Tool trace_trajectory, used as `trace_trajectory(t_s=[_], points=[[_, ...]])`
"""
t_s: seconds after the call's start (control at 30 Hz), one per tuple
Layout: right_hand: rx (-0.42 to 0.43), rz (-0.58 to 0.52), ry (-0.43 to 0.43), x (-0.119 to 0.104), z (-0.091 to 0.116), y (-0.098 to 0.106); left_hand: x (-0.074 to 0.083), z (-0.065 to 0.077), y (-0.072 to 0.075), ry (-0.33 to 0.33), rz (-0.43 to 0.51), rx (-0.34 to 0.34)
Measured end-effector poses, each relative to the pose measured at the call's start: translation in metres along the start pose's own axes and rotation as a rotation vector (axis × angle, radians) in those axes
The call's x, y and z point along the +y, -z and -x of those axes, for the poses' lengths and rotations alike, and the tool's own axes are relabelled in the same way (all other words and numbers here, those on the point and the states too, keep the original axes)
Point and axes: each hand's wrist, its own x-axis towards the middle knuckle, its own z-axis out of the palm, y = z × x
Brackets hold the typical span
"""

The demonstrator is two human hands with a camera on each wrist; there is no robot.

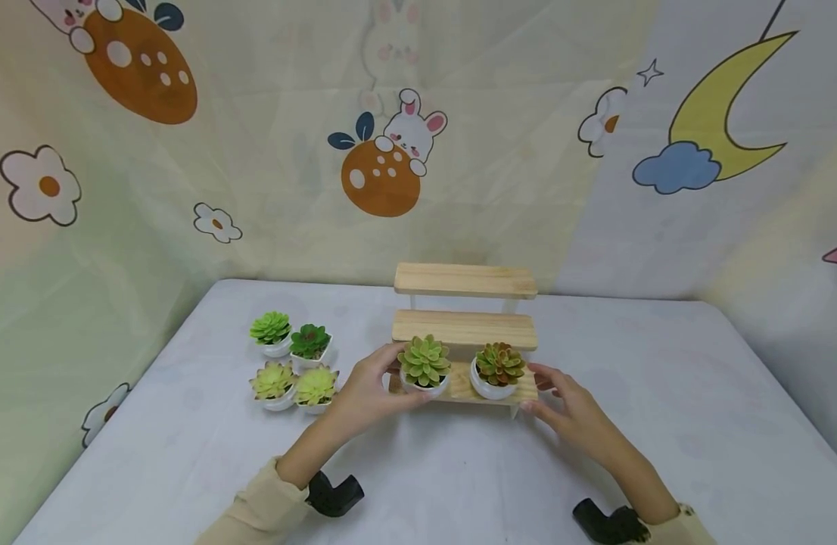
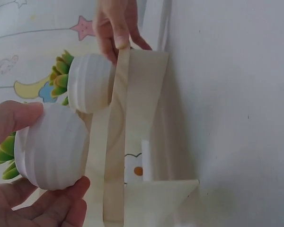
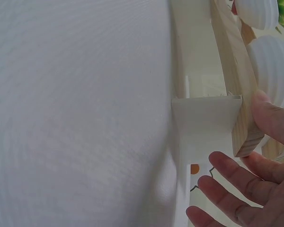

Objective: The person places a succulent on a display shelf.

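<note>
My left hand grips a white ribbed pot with a light green succulent, thumb on one side and fingers on the other. This pot is at the left part of the lowest board of a three-step wooden plant stand; whether it touches the board, I cannot tell. To its right, a second white pot with a reddish-green succulent stands on the same board. My right hand pinches the board's right end between thumb and index finger, its other fingers spread.
Several potted succulents cluster on the white-covered table, left of the stand. The stand's middle board and top board rise behind the lowest one. A patterned cloth wall hangs behind the table.
</note>
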Motion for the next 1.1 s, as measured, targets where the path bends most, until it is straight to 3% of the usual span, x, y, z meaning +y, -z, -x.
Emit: trace_trajectory(t_s=[0.2, 0.5, 0.73, 1.1], points=[[-0.004, 0.001, 0.001, 0.000, 0.000, 0.000, 0.000, -0.003, -0.010, -0.007, -0.032, -0.008], [-0.005, 0.004, 0.009, 0.001, 0.000, 0.000, -0.001, -0.002, -0.012, 0.006, -0.095, -0.012], [-0.002, 0.007, 0.007, 0.002, 0.001, 0.001, -0.001, -0.003, -0.015, 0.024, -0.066, 0.035], [0.003, 0.001, 0.024, 0.001, 0.000, 0.001, 0.000, -0.006, -0.019, 0.030, -0.056, 0.033]])
